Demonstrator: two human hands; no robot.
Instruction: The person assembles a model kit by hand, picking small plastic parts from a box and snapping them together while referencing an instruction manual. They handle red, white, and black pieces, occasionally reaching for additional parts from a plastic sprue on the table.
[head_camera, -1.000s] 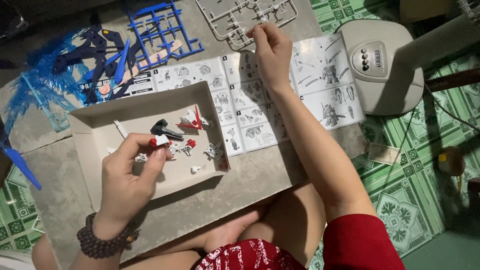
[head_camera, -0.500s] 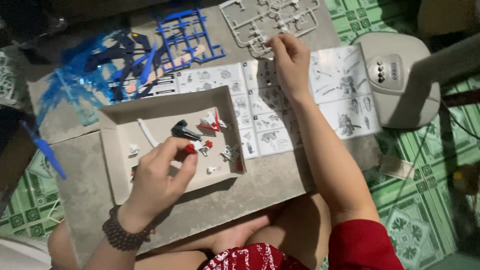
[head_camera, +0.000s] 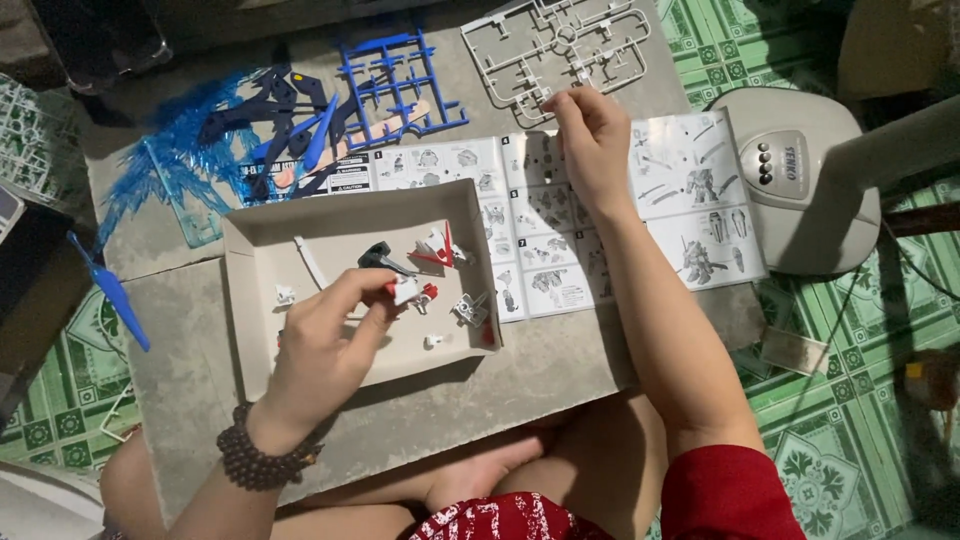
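My left hand (head_camera: 325, 345) is over a shallow cardboard box tray (head_camera: 245, 300) and pinches a small white and red model part (head_camera: 408, 291) between thumb and fingers. In the tray lie a black part (head_camera: 378, 258), a red and white part (head_camera: 437, 250) and a small grey part (head_camera: 470, 308). My right hand (head_camera: 592, 145) reaches across the folded instruction sheet (head_camera: 690, 215), its fingertips gripping the lower edge of a grey plastic sprue (head_camera: 555, 45).
A blue sprue (head_camera: 400, 80) and dark and clear blue parts (head_camera: 170, 165) lie at the back left. A white fan base (head_camera: 790, 180) stands at the right on the green tiled floor (head_camera: 840, 440). Everything rests on a grey board (head_camera: 450, 400) over my crossed legs.
The view has shifted a little. My left hand stays in the tray with the small part. My right hand stays at the grey sprue's edge.
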